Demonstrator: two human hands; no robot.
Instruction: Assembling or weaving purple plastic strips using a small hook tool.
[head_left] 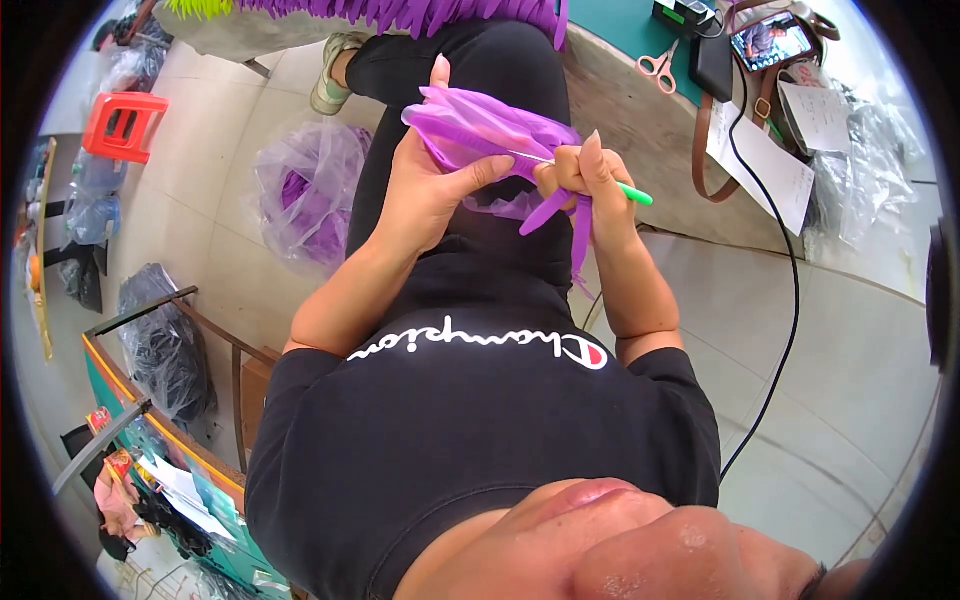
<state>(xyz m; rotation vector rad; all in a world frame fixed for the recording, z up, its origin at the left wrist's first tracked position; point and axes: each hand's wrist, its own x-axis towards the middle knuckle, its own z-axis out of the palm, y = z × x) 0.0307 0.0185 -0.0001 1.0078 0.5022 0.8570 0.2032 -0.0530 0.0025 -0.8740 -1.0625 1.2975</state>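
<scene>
Over my lap, my left hand is closed round a bundle of soft, sheer purple material. Its thumb presses on the near side, and a fingertip shows beyond the far edge. My right hand is wrapped round a green-handled tool at the bundle's right end. A thin metal shaft runs from the right fist toward the left thumb, its tip lost against the purple material. Flat purple strips hang below the right fingers; whether those fingers also grip them I cannot tell.
Purple fringe lines the table's edge ahead. Pink-handled scissors, a phone and a brown strap lie on the right. A black cable hangs to the floor. On the left are a clear bag of purple pieces and a red stool.
</scene>
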